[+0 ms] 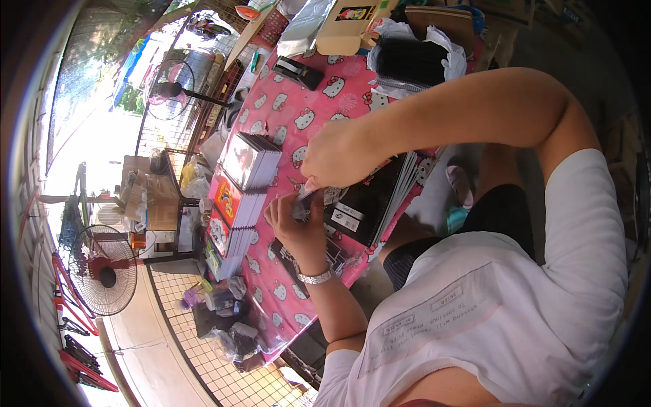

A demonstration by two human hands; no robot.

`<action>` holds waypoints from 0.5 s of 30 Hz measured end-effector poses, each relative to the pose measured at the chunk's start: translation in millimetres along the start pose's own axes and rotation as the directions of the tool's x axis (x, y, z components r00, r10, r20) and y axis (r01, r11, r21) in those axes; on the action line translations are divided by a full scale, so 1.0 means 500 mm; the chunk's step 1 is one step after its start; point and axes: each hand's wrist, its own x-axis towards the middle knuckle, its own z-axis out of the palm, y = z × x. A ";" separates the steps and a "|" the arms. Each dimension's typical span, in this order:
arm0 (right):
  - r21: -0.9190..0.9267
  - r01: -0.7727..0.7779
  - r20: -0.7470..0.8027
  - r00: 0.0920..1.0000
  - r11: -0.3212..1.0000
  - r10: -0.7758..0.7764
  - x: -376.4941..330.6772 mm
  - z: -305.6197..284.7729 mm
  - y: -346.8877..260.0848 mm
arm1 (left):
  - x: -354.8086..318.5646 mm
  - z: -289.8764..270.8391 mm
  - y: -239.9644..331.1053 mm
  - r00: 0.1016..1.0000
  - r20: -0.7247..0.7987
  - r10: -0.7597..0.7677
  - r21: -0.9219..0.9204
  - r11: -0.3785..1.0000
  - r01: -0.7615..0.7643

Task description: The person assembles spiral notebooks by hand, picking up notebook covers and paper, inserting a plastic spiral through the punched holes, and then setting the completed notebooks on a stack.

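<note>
My left hand (296,229), with a metal-band watch on the wrist, has its fingers bent around a small dark piece with clear plastic (303,203). Just above it, my right hand (344,154) is curled closed, its fingertips pinched at the upper end of that piece. What exactly they grip is partly covered by the fingers. Under and beside both hands lies a stack of thin black-covered books (369,211) with a white label on the top one. Another black-and-white printed item (333,256) sits by my left wrist, partly hidden.
A pink tablecloth (277,288) with cartoon cats covers the table. Neat stacks of colourful thin books (256,166) line its left side. Farther off are a black tape dispenser (298,71), an open cardboard box (352,27) and a black bundle (410,61) in white plastic. Plastic bags (237,339) crowd the near-left corner.
</note>
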 end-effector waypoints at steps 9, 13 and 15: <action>-0.165 0.334 0.275 0.919 0.928 -0.282 0.022 -0.031 0.004 | -0.011 -0.012 -0.012 0.996 0.075 -0.049 -0.015 0.999 0.050; 0.565 -0.147 0.078 0.989 0.812 0.124 0.054 0.088 0.247 | -0.021 -0.023 -0.023 0.999 0.032 0.022 -0.043 0.999 -0.021; 0.193 -0.241 0.098 0.969 0.951 0.226 0.013 0.242 0.388 | -0.016 -0.007 -0.004 0.993 0.045 -0.112 -0.173 0.978 0.118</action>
